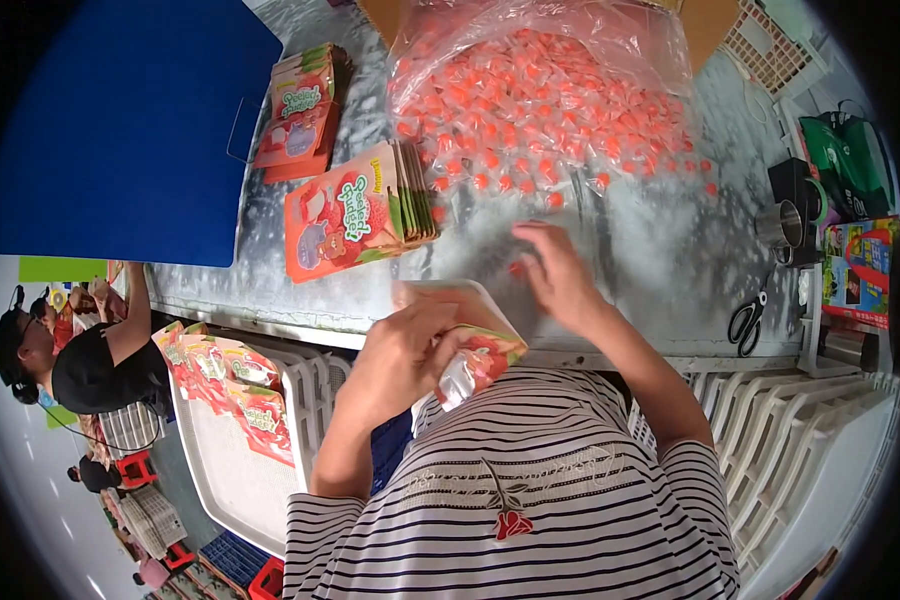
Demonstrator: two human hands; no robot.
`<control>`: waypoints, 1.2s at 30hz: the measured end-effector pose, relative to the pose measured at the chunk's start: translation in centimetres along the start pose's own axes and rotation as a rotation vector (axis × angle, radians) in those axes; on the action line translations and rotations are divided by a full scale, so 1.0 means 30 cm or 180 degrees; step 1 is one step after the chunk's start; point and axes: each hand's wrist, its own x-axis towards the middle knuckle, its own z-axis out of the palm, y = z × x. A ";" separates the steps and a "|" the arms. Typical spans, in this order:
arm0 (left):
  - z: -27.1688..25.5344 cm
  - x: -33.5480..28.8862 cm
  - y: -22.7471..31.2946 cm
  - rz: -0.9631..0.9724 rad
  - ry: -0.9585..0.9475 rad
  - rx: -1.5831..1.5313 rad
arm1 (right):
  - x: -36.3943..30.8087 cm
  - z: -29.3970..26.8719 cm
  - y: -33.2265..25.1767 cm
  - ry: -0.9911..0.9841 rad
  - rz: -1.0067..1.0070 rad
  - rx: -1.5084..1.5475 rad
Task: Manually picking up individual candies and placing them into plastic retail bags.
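Observation:
My left hand (395,355) is closed around a red and green printed candy pouch (482,362), silvery at its lower end, held upside down or tilted near the table's front edge. Beside it, a shallow white-rimmed tray (488,297) is partly covered by that hand. Over the table to the right, my right hand (562,282) has its index finger and thumb apart. A small red candy (517,268) shows at the thumb tip; whether it is touched, I cannot tell. A large heap of wrapped red candies (530,110) spills from a clear plastic bag (610,40) at the back.
Stacks of flat pouches (355,212) and more pouches (300,110) lie left of the heap, beside a big blue panel (120,120). Scissors (747,322) and a metal cup (778,224) sit at right. A white crate (235,480) holds pouches; a co-worker (100,360) sits beyond.

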 end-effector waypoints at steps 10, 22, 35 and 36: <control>-0.033 -0.011 0.055 0.0507 0.0729 0.0451 | -0.055 0.105 0.193 -0.0830 0.0347 -0.1168; 0.014 0.018 0.060 0.0795 0.0558 0.0407 | 0.060 -0.082 -0.340 -0.0310 -0.1420 -0.0144; -0.084 -0.046 0.098 0.0353 0.1020 0.0784 | 0.048 -0.077 -0.312 -0.0722 -0.0516 0.1776; -0.091 -0.052 0.090 0.0351 0.1032 0.0785 | 0.059 -0.073 -0.267 -0.0521 0.0269 0.2210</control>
